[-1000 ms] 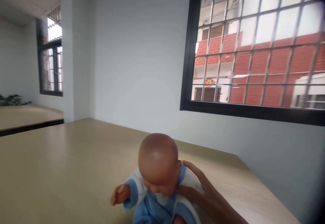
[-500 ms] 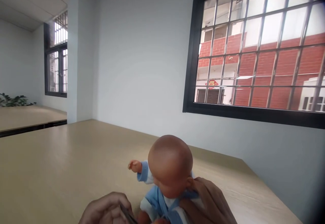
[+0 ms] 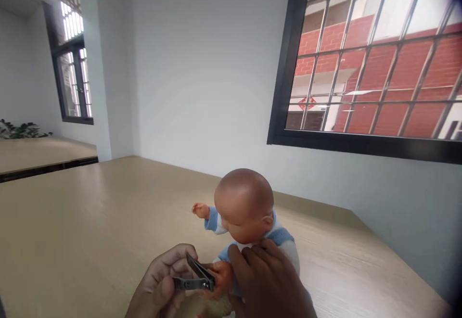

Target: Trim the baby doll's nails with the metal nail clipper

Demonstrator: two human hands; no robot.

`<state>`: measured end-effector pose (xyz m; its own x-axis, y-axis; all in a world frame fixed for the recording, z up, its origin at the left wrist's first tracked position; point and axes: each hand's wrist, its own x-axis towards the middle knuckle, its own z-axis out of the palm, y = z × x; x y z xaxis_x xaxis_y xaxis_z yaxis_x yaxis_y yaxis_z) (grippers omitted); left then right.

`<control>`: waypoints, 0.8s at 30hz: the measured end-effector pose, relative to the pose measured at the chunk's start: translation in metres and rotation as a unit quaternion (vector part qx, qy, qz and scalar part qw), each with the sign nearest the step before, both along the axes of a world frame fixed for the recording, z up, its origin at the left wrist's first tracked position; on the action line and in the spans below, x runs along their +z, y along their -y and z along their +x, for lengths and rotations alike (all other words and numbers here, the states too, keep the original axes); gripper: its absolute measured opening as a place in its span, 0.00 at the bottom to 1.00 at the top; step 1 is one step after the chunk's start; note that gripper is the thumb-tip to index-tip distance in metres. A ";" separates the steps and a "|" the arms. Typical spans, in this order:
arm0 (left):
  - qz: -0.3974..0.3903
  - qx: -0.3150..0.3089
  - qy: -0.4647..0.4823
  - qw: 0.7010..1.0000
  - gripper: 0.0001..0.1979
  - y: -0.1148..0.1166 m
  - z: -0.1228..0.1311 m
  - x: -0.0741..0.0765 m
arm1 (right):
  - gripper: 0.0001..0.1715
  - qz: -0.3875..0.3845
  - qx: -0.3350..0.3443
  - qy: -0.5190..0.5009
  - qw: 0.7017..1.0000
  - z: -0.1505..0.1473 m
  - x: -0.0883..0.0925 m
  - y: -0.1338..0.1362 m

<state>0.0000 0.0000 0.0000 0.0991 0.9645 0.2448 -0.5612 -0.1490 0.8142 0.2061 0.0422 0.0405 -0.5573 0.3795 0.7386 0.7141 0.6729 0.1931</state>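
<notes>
A bald baby doll (image 3: pixel 244 205) in a blue and white outfit sits upright on the table, its head tipped down to the left. In my left hand (image 3: pixel 159 279) is a metal nail clipper (image 3: pixel 197 280), its lever raised, pinched between thumb and fingers. The jaw end meets a bare limb of the doll (image 3: pixel 223 275); whether that is a hand or a foot, I cannot tell. My right hand (image 3: pixel 270 279) curls around the doll's front and near arm, covering much of its body. Below the clipper shows a blurred yellowish patch (image 3: pixel 204 304).
The pale wooden table (image 3: pixel 90 222) meets a white wall (image 3: pixel 198 77) behind the doll. A dark-framed barred window (image 3: pixel 361 68) is at the right. A second table (image 3: pixel 46 152) and a leafy plant (image 3: pixel 23 129) stand at far left.
My right hand has shifted from behind the doll's shoulder to its front. The clipper has come up into clear view against the doll's limb. The camera view has tilted down.
</notes>
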 end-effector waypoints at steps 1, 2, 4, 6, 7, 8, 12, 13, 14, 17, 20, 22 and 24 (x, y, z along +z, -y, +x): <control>0.013 -0.015 -0.017 1.000 0.31 -0.004 -0.003 0.003 | 0.04 0.000 -0.007 0.001 1.000 0.001 0.001 -0.001; 0.027 -0.031 -0.035 0.999 0.31 -0.010 -0.005 0.007 | 0.06 0.006 -0.012 0.003 1.000 0.003 0.002 -0.001; 0.063 -0.065 -0.066 0.994 0.28 -0.021 -0.008 0.019 | 0.17 0.019 -0.021 0.016 0.999 0.014 0.003 -0.003; 0.097 -0.088 -0.098 0.987 0.25 -0.031 -0.008 0.036 | 0.18 0.001 -0.044 0.031 0.999 0.029 0.009 -0.006; 0.110 -0.098 -0.120 0.982 0.24 -0.035 -0.006 0.045 | 0.15 -0.025 -0.066 0.033 0.997 0.036 0.013 -0.008; 0.111 -0.094 -0.147 0.978 0.23 -0.039 -0.003 0.055 | 0.11 -0.054 -0.092 0.034 0.994 0.044 0.017 -0.009; 0.095 -0.045 -0.283 0.953 0.19 -0.052 0.015 0.088 | 0.08 -0.104 -0.219 0.008 0.970 0.066 0.031 -0.015; 0.093 -0.027 -0.318 0.943 0.18 -0.056 0.019 0.094 | 0.08 -0.100 -0.238 0.002 0.966 0.069 0.033 -0.015; 0.094 -0.014 -0.348 0.933 0.17 -0.061 0.022 0.100 | 0.08 -0.095 -0.249 -0.004 0.964 0.071 0.033 -0.016; 0.120 -0.021 -0.396 0.910 0.16 -0.077 0.028 0.111 | 0.08 -0.078 -0.244 -0.011 0.967 0.074 0.031 -0.017; 0.131 -0.037 -0.367 0.920 0.19 -0.092 0.032 0.111 | 0.11 -0.077 -0.229 -0.027 0.970 0.078 0.029 -0.020; 0.118 -0.063 -0.336 0.932 0.21 -0.099 0.037 0.105 | 0.09 -0.109 -0.206 -0.047 0.971 0.082 0.029 -0.022; 0.106 -0.085 -0.304 0.943 0.22 -0.104 0.042 0.095 | 0.06 -0.114 -0.191 -0.055 0.973 0.085 0.029 -0.024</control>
